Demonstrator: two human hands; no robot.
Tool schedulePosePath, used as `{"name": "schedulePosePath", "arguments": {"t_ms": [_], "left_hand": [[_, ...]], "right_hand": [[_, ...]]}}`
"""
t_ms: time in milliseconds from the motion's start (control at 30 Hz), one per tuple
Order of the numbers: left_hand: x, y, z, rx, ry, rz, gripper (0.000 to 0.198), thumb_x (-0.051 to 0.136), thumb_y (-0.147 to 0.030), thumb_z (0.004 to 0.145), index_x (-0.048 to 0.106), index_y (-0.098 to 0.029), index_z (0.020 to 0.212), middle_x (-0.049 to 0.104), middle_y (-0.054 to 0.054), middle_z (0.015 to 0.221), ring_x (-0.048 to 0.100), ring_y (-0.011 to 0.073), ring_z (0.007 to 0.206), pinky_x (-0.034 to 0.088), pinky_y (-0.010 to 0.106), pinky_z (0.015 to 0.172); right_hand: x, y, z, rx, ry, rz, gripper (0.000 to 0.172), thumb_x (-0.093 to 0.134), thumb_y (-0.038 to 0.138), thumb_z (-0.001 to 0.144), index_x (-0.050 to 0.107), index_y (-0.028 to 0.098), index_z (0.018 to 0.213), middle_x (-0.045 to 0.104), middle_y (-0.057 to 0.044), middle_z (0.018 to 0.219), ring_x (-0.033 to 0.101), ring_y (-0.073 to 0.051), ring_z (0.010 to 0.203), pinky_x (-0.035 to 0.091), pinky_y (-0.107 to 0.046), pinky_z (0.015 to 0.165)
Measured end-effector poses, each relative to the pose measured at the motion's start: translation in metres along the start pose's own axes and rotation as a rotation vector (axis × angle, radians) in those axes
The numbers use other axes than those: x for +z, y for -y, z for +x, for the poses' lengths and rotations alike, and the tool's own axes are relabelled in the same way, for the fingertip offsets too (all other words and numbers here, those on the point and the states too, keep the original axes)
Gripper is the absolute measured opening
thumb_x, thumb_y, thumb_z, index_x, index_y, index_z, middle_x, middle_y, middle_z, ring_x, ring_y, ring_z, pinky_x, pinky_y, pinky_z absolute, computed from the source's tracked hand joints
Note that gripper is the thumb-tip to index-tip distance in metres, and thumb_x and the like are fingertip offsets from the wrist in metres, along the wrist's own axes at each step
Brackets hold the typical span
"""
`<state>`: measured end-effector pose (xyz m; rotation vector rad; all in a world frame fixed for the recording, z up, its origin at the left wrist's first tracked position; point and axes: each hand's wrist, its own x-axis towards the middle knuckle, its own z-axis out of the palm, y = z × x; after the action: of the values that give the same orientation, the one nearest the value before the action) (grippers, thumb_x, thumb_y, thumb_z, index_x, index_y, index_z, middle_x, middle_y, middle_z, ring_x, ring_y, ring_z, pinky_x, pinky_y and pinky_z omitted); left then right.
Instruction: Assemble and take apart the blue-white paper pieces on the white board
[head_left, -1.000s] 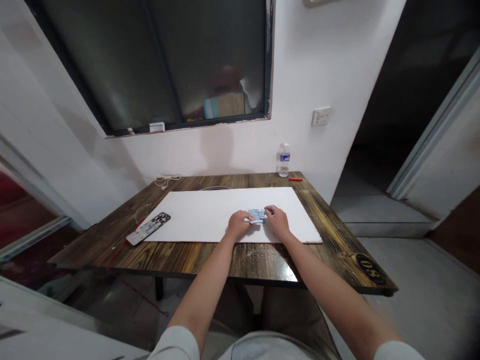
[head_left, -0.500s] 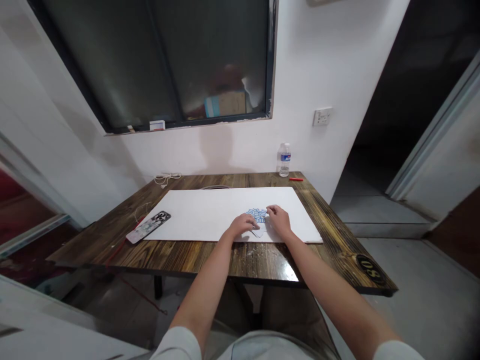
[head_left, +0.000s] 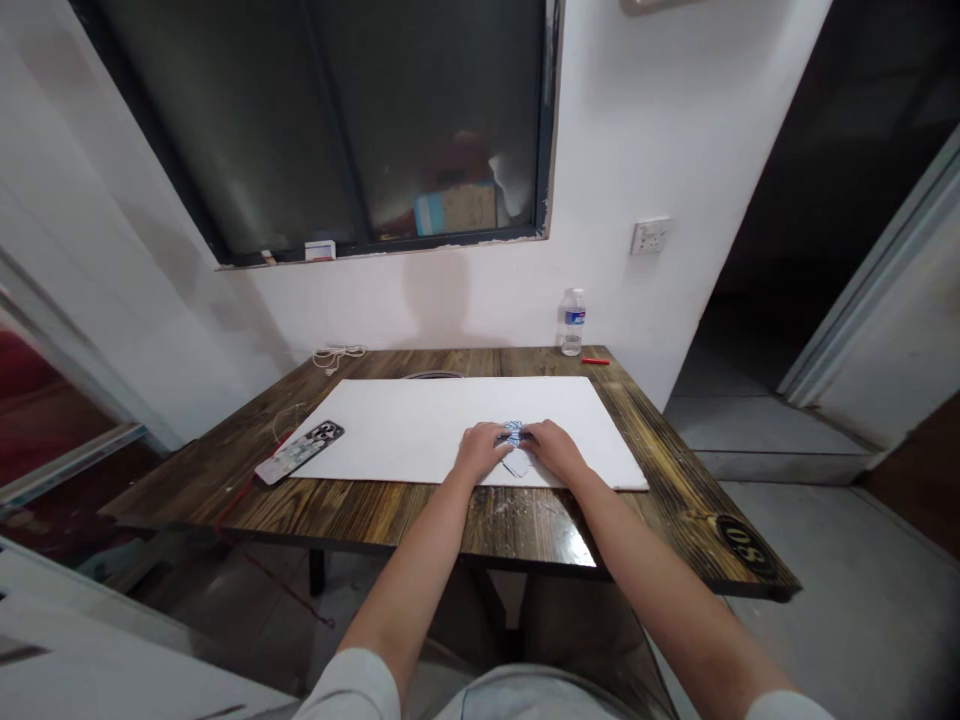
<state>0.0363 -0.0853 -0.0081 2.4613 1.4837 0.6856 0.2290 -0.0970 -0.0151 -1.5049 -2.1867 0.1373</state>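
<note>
A small folded paper (head_left: 514, 433) with blue print lies on a white board (head_left: 405, 430), near the board's front edge. A white pointed flap (head_left: 517, 465) of it shows toward me. My left hand (head_left: 478, 450) and my right hand (head_left: 557, 448) press in from either side, fingertips on the paper. Much of the paper is hidden under my fingers.
A dark wooden table (head_left: 225, 500) bears the board. Left of the board lies a phone in a patterned case (head_left: 298, 452). At the back stand a water bottle (head_left: 572, 323), a red stick (head_left: 595, 360) and a white cable (head_left: 337, 355).
The paper now looks smaller and narrower, with less blue print showing. My hands have moved closer together over it, and the white point sits nearer the board's front edge.
</note>
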Motion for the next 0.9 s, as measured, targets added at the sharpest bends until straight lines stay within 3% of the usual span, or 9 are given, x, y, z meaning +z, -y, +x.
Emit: {"name": "schedulePosePath", "arguments": {"t_ms": [133,267,467,633,900], "left_hand": [[-0.003,-0.005,0.000,0.057,-0.013,0.019,0.021,0.066,-0.031,0.083,0.072,-0.023,0.102,0.071,0.005,0.103,0.058,0.0221,0.100,0.043,0.035,0.090],[-0.006,-0.010,-0.001,0.086,-0.019,0.047,0.016,0.062,-0.027,0.086,0.072,-0.021,0.098,0.069,0.006,0.096,0.057,0.0216,0.096,0.043,0.034,0.087],[-0.006,-0.014,-0.002,0.029,-0.042,0.137,0.022,0.050,-0.024,0.093,0.071,-0.020,0.100,0.069,0.007,0.098,0.057,0.0212,0.096,0.044,0.032,0.085],[-0.006,-0.013,-0.002,-0.023,-0.063,0.122,0.026,0.051,-0.015,0.089,0.070,-0.021,0.104,0.071,0.006,0.102,0.058,0.0211,0.098,0.045,0.032,0.086],[-0.002,-0.007,-0.002,0.066,-0.086,0.060,0.026,0.056,-0.013,0.082,0.071,-0.020,0.103,0.071,0.006,0.102,0.057,0.0230,0.100,0.045,0.034,0.090]], "right_hand": [[-0.001,0.003,0.000,-0.039,-0.009,-0.038,0.019,0.054,0.022,0.091,0.072,0.020,0.099,0.072,-0.009,0.094,0.057,-0.023,0.095,0.041,-0.030,0.081],[0.000,0.004,0.001,-0.054,-0.016,-0.046,0.022,0.050,0.020,0.092,0.072,0.020,0.095,0.071,-0.010,0.092,0.057,-0.023,0.092,0.040,-0.030,0.080],[0.003,0.004,0.001,-0.038,-0.051,-0.103,0.025,0.046,0.018,0.094,0.071,0.018,0.091,0.070,-0.011,0.087,0.055,-0.024,0.089,0.038,-0.031,0.078],[0.003,0.003,0.001,-0.018,-0.092,-0.132,0.025,0.045,0.017,0.094,0.070,0.017,0.094,0.069,-0.010,0.090,0.054,-0.023,0.090,0.037,-0.031,0.081],[-0.001,0.004,0.000,-0.037,-0.094,-0.059,0.019,0.054,0.025,0.092,0.069,0.019,0.100,0.067,-0.009,0.100,0.052,-0.023,0.096,0.038,-0.032,0.084]]}}
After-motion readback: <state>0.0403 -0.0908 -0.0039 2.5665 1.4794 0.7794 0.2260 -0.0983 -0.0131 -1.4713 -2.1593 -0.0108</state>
